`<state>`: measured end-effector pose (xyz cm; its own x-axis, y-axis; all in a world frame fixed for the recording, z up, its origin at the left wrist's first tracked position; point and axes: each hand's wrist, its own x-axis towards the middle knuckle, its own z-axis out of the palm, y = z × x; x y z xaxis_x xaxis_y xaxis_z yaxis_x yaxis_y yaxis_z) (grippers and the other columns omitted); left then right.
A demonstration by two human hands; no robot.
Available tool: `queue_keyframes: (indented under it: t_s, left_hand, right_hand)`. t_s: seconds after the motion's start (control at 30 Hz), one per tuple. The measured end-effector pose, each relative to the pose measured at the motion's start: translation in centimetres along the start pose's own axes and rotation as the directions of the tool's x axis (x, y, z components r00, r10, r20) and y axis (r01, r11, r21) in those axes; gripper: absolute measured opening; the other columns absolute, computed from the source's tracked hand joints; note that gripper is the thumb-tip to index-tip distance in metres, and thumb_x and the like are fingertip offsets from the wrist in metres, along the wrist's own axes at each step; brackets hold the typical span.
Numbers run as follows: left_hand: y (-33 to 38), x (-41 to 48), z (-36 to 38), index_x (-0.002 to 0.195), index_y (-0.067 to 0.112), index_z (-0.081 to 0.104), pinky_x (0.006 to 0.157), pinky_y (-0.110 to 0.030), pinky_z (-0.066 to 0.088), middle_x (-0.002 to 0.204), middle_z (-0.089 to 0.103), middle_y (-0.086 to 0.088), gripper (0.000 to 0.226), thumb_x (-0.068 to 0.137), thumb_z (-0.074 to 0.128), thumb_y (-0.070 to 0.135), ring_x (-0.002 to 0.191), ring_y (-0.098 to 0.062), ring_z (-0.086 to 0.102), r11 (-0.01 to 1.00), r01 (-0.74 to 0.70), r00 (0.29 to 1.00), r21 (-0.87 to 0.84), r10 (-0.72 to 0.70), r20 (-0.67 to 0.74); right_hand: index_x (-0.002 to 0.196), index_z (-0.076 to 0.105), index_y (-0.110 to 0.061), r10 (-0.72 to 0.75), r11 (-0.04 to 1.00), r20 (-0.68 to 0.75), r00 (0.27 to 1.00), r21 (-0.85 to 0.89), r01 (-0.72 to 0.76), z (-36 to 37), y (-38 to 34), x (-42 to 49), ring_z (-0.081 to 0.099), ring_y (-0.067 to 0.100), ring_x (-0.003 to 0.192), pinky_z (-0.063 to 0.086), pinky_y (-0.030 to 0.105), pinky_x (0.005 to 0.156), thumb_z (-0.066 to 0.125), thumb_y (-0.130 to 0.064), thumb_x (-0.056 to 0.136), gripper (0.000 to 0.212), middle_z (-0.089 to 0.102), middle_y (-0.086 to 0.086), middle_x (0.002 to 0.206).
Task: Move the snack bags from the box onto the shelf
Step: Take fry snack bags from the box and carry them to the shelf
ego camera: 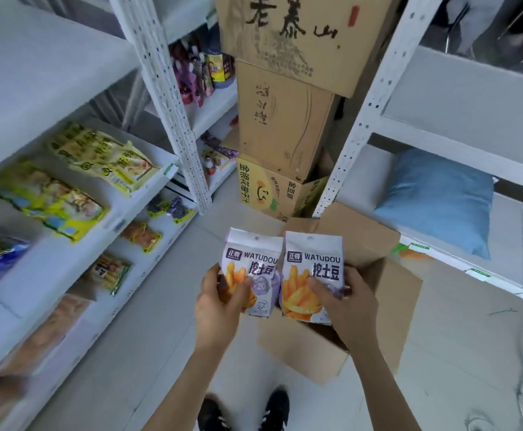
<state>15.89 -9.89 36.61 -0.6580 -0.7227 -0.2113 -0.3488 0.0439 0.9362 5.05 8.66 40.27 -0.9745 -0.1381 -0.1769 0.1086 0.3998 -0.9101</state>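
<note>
Above the open cardboard box (375,244), the left hand (219,303) has its grip clamped on one purple snack bag (247,259). The right hand (350,303) clamps a second bag (311,262) alongside. The stocked shelf (142,194) stands left of the box.

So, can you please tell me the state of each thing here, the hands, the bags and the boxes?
left hand, grips the left snack bag.
right hand, grips the right snack bag.
left snack bag, upright, out of the box.
right snack bag, upright, out of the box.
box, on the floor, flaps open.
stacked cartons, piled one on another.
yellow bags, lying flat on the left shelf.
</note>
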Motion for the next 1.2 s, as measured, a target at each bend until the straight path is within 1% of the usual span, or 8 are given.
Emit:
queue_keyframes:
  t_s: [0.13, 0.33, 0.43, 0.5, 0.67, 0.9, 1.1, 1.2]
  left_hand:
    - [1.5, -0.6, -7.3, 0.102, 0.029, 0.060, 0.068, -0.028, 0.052, 0.089, 0.069, 0.006, 0.029, 0.081, 0.074, 0.042, 0.084, -0.013, 0.065, 1.000, -0.018, 0.993, -0.007, 0.017, -0.119]
    - [2.8, -0.1, -18.1, 0.104, 0.035, 0.058, 0.076, -0.040, 0.056, 0.096, 0.069, 0.013, 0.047, 0.070, 0.066, 0.066, 0.088, -0.004, 0.065, 0.998, -0.058, 0.943, -0.027, 0.046, -0.328]
    - [3.6, 0.0, -22.4, 0.099, 0.040, 0.057, 0.076, -0.038, 0.055, 0.097, 0.069, 0.014, 0.032, 0.076, 0.074, 0.055, 0.088, 0.002, 0.063, 0.997, -0.068, 0.905, -0.035, 0.047, -0.424]
    - [4.0, 0.4, -25.0, 0.101, 0.045, 0.056, 0.077, -0.037, 0.055, 0.098, 0.068, 0.013, 0.029, 0.080, 0.076, 0.044, 0.089, 0.003, 0.062, 0.996, -0.074, 0.868, -0.041, 0.044, -0.494]
    - [4.7, 2.8, -30.7, 0.112, 0.040, 0.056, 0.084, -0.038, 0.055, 0.107, 0.068, 0.012, 0.046, 0.073, 0.069, 0.059, 0.105, -0.004, 0.064, 0.995, -0.085, 0.777, -0.061, 0.028, -0.629]
    - [6.2, 8.4, -37.4, 0.108, 0.040, 0.057, 0.084, -0.044, 0.057, 0.106, 0.069, 0.013, 0.043, 0.072, 0.067, 0.061, 0.102, -0.005, 0.066, 0.989, -0.132, 0.619, -0.070, 0.027, -0.785]
    - [7.3, 13.3, -44.9, 0.114, 0.038, 0.051, 0.077, -0.029, 0.050, 0.112, 0.065, 0.006, 0.040, 0.082, 0.072, 0.047, 0.105, -0.010, 0.062, 0.995, -0.097, 0.473, -0.024, 0.025, -0.881]
    - [7.1, 15.6, -49.4, 0.119, 0.034, 0.051, 0.083, -0.037, 0.052, 0.114, 0.066, 0.004, 0.051, 0.078, 0.067, 0.061, 0.105, -0.014, 0.063, 0.999, -0.041, 0.423, 0.013, 0.029, -0.906]
  right_hand:
    - [0.090, 0.069, -0.029, -0.097, 0.995, 0.075, 0.992, -0.010, 0.098, 4.8, -4.4, -2.5, 0.064, -0.008, 0.074, 0.045, 0.009, 0.061, 0.085, -0.032, 0.069, 0.027, 0.070, -0.029, 0.083]
    - [0.092, 0.067, -0.027, -0.218, 0.974, 0.232, 0.948, -0.001, 0.224, 13.1, -11.5, -5.5, 0.062, -0.010, 0.076, 0.043, 0.009, 0.059, 0.084, -0.037, 0.070, 0.029, 0.071, -0.022, 0.082]
    - [0.091, 0.067, -0.025, -0.282, 0.958, 0.308, 0.909, 0.036, 0.285, 16.9, -14.7, -6.5, 0.061, -0.013, 0.071, 0.041, 0.004, 0.056, 0.084, -0.032, 0.072, 0.027, 0.070, -0.020, 0.080]
    - [0.090, 0.068, -0.024, -0.311, 0.950, 0.350, 0.884, 0.073, 0.305, 19.6, -16.7, -6.9, 0.061, -0.008, 0.066, 0.040, 0.005, 0.056, 0.084, -0.029, 0.073, 0.024, 0.071, -0.016, 0.077]
    - [0.092, 0.069, -0.025, -0.382, 0.924, 0.449, 0.808, 0.164, 0.346, 26.7, -21.1, -6.7, 0.067, 0.000, 0.076, 0.050, 0.021, 0.068, 0.083, -0.031, 0.072, 0.025, 0.073, -0.017, 0.084]
    - [0.090, 0.070, -0.026, -0.477, 0.877, 0.551, 0.685, 0.241, 0.416, 37.1, -28.0, -4.2, 0.068, 0.002, 0.078, 0.056, 0.035, 0.075, 0.083, -0.036, 0.071, 0.025, 0.073, -0.017, 0.084]
    - [0.088, 0.068, -0.024, -0.563, 0.814, 0.596, 0.573, 0.281, 0.508, 47.4, -34.5, -3.7, 0.067, 0.002, 0.075, 0.056, 0.035, 0.071, 0.080, -0.047, 0.070, 0.032, 0.073, -0.016, 0.081]
    - [0.089, 0.068, -0.024, -0.588, 0.787, 0.625, 0.514, 0.293, 0.543, 52.4, -37.5, -4.5, 0.064, -0.005, 0.073, 0.051, 0.024, 0.066, 0.079, -0.046, 0.072, 0.030, 0.072, -0.015, 0.082]
